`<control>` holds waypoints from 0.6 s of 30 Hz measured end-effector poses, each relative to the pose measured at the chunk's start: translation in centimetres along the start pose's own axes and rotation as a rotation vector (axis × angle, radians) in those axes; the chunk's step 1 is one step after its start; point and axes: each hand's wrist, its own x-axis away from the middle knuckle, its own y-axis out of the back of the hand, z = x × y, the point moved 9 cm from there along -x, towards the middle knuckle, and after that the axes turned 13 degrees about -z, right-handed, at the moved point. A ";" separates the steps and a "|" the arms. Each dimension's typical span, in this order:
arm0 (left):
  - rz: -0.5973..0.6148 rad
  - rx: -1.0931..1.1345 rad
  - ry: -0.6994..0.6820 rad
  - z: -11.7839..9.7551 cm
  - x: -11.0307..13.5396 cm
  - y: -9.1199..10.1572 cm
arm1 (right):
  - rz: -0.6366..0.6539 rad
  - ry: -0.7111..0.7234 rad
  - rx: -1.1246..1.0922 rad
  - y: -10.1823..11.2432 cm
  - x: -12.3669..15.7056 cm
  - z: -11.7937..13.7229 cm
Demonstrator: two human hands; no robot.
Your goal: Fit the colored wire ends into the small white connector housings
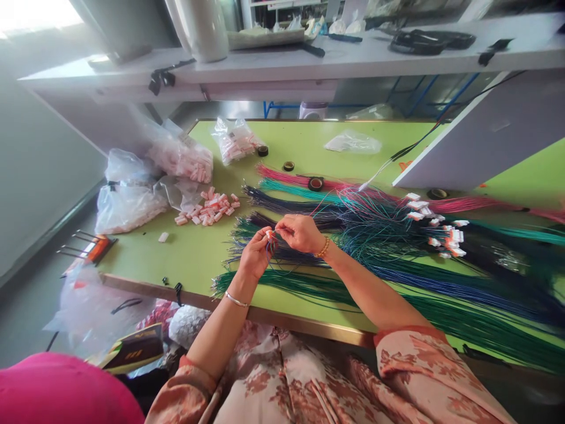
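Between the fingers of my left hand [256, 253] is a small orange and white plastic connector [271, 235], with a few thin wires hanging from it. My right hand [302, 233] meets it from the right, thumb and fingertips pinched on the end of a thin wire at the connector. Under and beside both hands lie bundles of wires: dark blue and black wires [291, 204], teal wires [282, 188], pink wires [286, 174] and green wires [318, 285]. To the left sits a pile of loose connectors [212, 207].
Wired connectors [452, 240] lie on the bundles at the right. Clear bags of connectors [180, 154] stand at the back left. Black tape rolls [315, 184] rest among the wires. A raised shelf [265, 70] spans the green table [194, 253], with an upright panel [481, 135] at right.
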 end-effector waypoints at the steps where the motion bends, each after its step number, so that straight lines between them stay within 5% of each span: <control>1: 0.001 0.001 0.003 0.0 0.0 0.0 | -0.003 -0.007 -0.001 0.1 0.0 -0.2; 11: -0.015 0.011 -0.024 -0.4 0.4 -0.2 | 0.035 -0.203 -0.227 0.8 -0.7 -2.2; 15: -0.027 0.040 -0.023 -0.5 0.3 -0.2 | -0.067 -0.297 -0.171 1.7 -4.3 -5.9; 18: -0.037 0.054 -0.034 -0.7 0.4 -0.1 | 0.026 -0.365 0.041 -0.3 -6.9 -9.7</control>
